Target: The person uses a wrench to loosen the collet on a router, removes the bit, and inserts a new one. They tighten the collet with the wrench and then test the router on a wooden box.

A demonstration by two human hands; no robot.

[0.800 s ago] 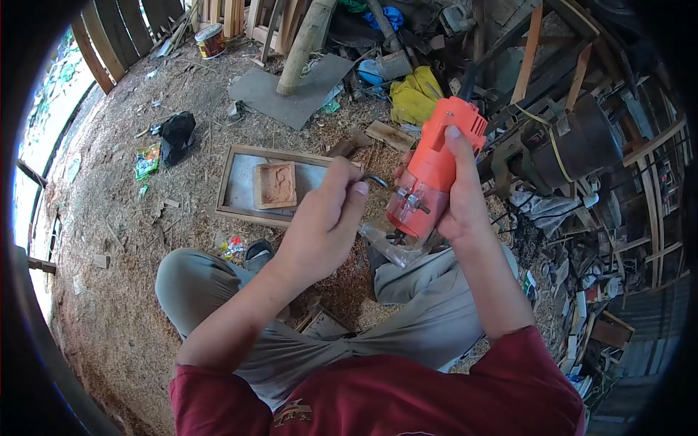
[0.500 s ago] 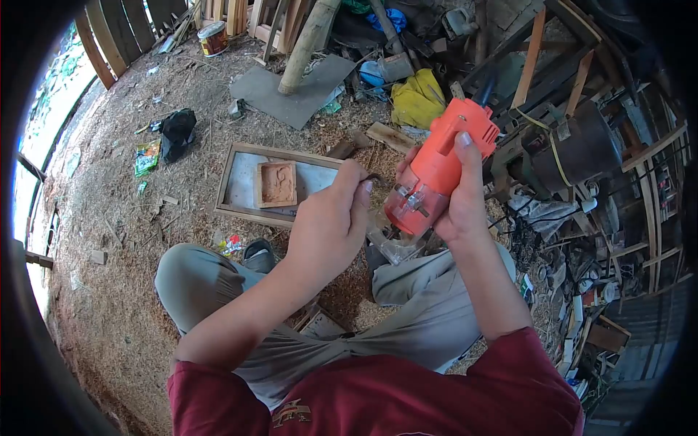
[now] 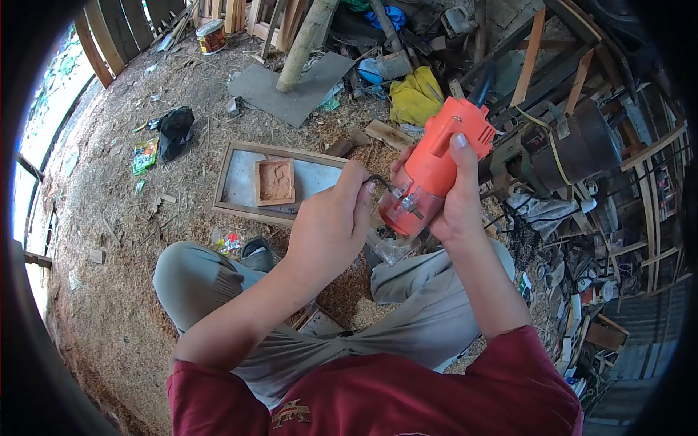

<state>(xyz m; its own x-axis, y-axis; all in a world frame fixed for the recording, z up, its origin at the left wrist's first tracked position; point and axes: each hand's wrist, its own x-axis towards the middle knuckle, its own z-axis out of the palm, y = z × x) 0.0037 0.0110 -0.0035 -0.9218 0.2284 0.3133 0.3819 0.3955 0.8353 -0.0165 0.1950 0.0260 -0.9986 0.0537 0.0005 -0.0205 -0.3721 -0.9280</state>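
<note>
My right hand (image 3: 461,200) is wrapped round an orange trim router (image 3: 442,149), its thumb along the body. The router tilts, with its cable end up and to the right and its clear plastic base (image 3: 391,245) low over my lap. Pinched in my left hand (image 3: 329,221) is a thin dark bent hex key (image 3: 379,179), whose far end meets the clamp hardware (image 3: 408,200) on the router's clear collar. Behind my left hand lies a wood-framed tray (image 3: 240,173) holding a small square carved wooden block (image 3: 275,182).
Sawdust and chips cover the ground. A wooden post (image 3: 305,47) rises from a grey sheet (image 3: 273,94) ahead, near a yellow cloth (image 3: 416,96). A dark cylindrical machine (image 3: 582,145) and timber crowd the right. A black bag (image 3: 175,134) and a tin (image 3: 211,36) lie left.
The hex key's end has come up to the collar's clamp hardware. The router has shifted slightly left and up; my left hand has barely moved.
</note>
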